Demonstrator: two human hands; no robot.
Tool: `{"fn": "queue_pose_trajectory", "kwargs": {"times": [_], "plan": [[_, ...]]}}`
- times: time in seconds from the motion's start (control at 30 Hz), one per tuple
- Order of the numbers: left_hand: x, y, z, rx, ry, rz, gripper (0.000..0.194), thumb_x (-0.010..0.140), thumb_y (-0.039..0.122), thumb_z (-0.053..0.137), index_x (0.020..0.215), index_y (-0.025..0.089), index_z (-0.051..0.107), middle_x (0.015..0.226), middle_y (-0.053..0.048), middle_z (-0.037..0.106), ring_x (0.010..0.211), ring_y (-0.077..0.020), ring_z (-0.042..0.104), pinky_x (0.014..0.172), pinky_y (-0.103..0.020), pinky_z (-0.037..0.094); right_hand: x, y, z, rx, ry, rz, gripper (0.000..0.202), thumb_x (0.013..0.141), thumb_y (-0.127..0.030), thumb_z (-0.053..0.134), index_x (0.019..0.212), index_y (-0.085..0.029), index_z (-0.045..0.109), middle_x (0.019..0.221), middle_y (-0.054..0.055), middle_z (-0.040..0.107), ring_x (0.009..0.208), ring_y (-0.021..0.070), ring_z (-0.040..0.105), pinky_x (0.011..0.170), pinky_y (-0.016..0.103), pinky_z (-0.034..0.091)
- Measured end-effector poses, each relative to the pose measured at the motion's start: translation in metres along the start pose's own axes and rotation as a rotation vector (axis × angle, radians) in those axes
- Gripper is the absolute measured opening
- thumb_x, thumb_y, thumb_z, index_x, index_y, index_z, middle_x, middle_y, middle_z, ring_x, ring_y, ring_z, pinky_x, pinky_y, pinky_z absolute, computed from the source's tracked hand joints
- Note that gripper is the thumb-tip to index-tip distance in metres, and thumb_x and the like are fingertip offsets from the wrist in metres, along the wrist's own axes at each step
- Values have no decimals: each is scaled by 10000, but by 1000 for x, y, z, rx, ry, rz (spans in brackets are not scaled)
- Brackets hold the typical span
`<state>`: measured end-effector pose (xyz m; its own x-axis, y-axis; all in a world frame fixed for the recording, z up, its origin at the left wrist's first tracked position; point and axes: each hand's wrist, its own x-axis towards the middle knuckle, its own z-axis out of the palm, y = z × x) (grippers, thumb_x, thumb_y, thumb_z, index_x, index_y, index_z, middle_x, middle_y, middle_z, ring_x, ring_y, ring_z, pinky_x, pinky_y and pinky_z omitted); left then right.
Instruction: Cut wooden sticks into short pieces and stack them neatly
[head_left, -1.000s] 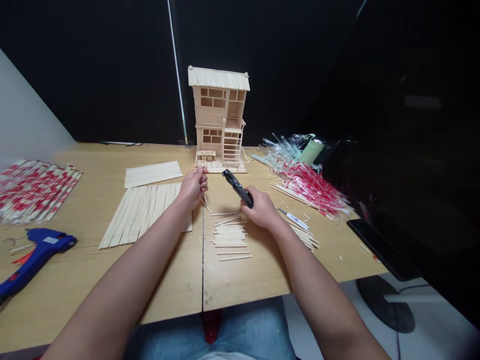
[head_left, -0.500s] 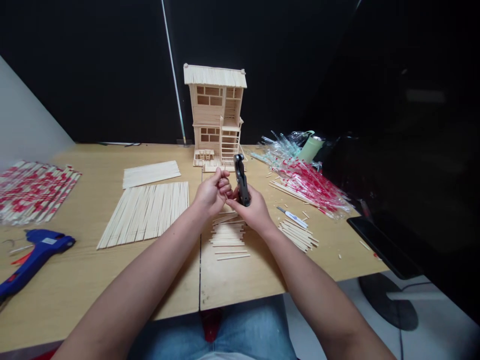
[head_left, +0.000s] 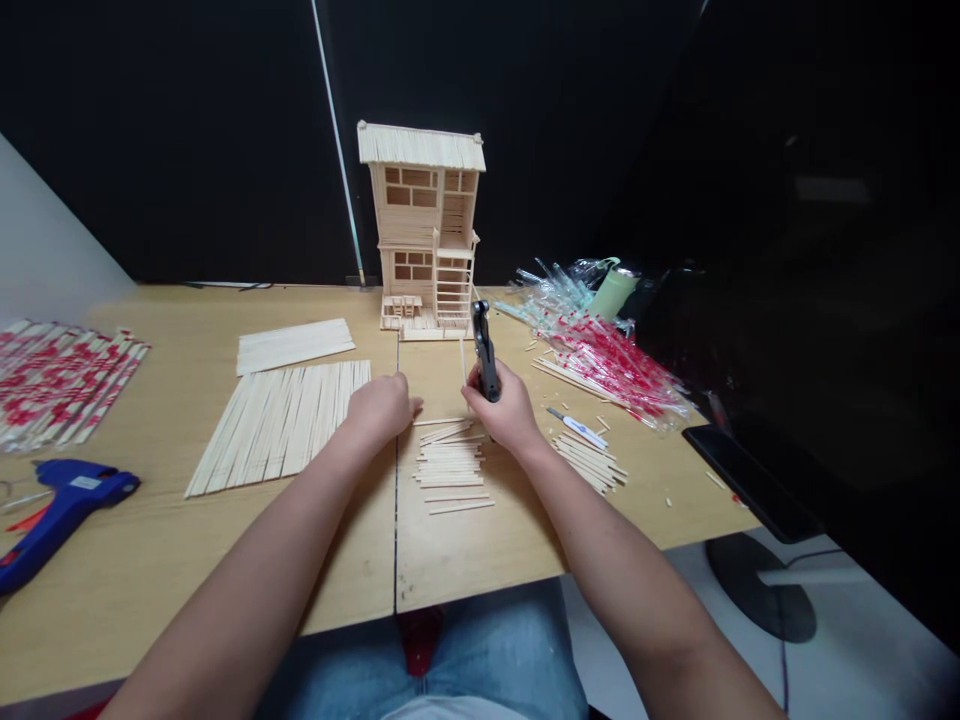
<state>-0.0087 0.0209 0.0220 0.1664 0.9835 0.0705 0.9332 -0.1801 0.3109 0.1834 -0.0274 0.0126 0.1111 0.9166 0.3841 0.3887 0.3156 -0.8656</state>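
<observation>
Fingers of our right hand point(head_left: 510, 405) are wrapped round a dark metal hand tool point(head_left: 486, 352), its narrow head pointing away from us, while the thumb side also grips a thin pale wooden stick point(head_left: 463, 362) that points toward the house. We have our left hand point(head_left: 381, 408) low over the pale wooden table point(head_left: 480, 565), its fingers bent and close together; we cannot tell whether they hold anything. Between our hands and slightly nearer us lies a loose stack of short pale wooden sticks point(head_left: 450, 467), mostly crosswise, the closest ones apart from the rest.

Beyond our hands stands a two-storey model house of pale sticks point(head_left: 409, 215), upright, with a ladder at its front. To our left we see a large panel of long pale strips point(head_left: 281, 430), partly behind our left hand, a smaller pale wooden panel point(head_left: 295, 345) beyond it, a blue glue gun point(head_left: 71, 500) and red-and-white wrapped sticks point(head_left: 64, 385). To our right are a white-handled knife point(head_left: 581, 428), a second pile of short sticks point(head_left: 589, 460), red-marked clear plastic wrappers point(head_left: 619, 365) and a pale green cylinder point(head_left: 615, 292).
</observation>
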Motion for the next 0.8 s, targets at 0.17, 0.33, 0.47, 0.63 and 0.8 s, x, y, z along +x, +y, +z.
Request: {"fn": "queue_pose_trajectory", "kwargs": {"times": [0.17, 0.33, 0.47, 0.63, 0.8], "plan": [[-1, 10, 15, 85, -2, 89, 93, 800, 132, 606, 880, 176, 591, 849, -177, 675, 860, -309, 667, 745, -321, 455, -2, -4, -1, -5, 6, 7, 124, 765, -293, 616, 831, -221, 539, 745, -18, 576, 662, 162, 538, 660, 279, 448], [9, 6, 19, -2, -12, 22, 215, 740, 37, 589, 921, 150, 604, 845, -203, 670, 862, -354, 668, 762, -374, 454, -2, 1, 1, -22, 4, -1, 124, 761, -283, 612, 843, -220, 544, 750, -21, 585, 673, 163, 548, 677, 281, 443], [13, 1, 20, -260, 19, -4, 381, 636, 36, 688, 1000, 142, 649, 718, -93, 657, 801, -289, 659, 734, -320, 445, -1, 6, 4, -66, 20, -13, 105, 757, -262, 601, 836, -217, 548, 747, -25, 583, 675, 159, 541, 678, 277, 432], [9, 13, 18, -980, -61, 69, 503, 692, 151, 691, 1192, 123, 645, 573, 49, 591, 560, -151, 551, 626, -262, 422, -2, 7, 5, -82, 12, -36, 100, 760, -258, 598, 834, -218, 544, 750, -32, 575, 672, 154, 537, 677, 273, 429], [0, 31, 24, -1310, -135, 116, 236, 693, 279, 765, 874, 130, 742, 779, -37, 707, 687, -141, 602, 695, -273, 474, -1, 12, 8, -62, 16, -13, 132, 760, -298, 628, 829, -214, 553, 729, -33, 569, 656, 153, 521, 648, 268, 424]]}}
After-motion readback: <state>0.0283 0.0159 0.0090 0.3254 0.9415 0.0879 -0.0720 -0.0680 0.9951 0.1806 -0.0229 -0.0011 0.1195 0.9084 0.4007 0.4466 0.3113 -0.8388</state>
